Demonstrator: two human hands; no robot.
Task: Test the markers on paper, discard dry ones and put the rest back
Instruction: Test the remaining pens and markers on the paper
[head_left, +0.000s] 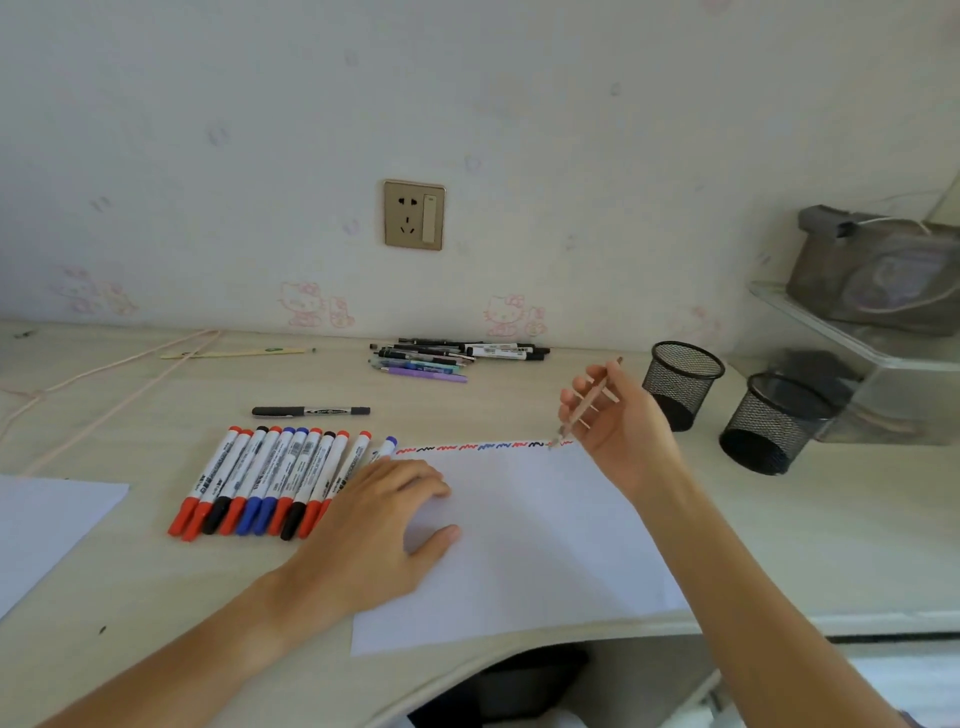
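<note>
Markers (270, 480) lie in a neat row at the left edge of the paper (524, 540), slim white plastic barrels with red, blue and black caps toward the near side. They look light, stiff and smooth, likely to roll, so mid-barrel seems the best place to take one.

Right hand (618, 421) pinches a thin tan pen (587, 402) between thumb and fingers, tip down at the far edge of the sheet, where a line of red, blue and black squiggles (483, 446) runs.

Left hand (379, 525) lies flat with loose fingers on the sheet's left side, holding nothing.

Two black mesh cups (683, 384) stand to the right on the pale desk (156, 597). A loose pile of pens (452, 358) sits far by the wall.
</note>
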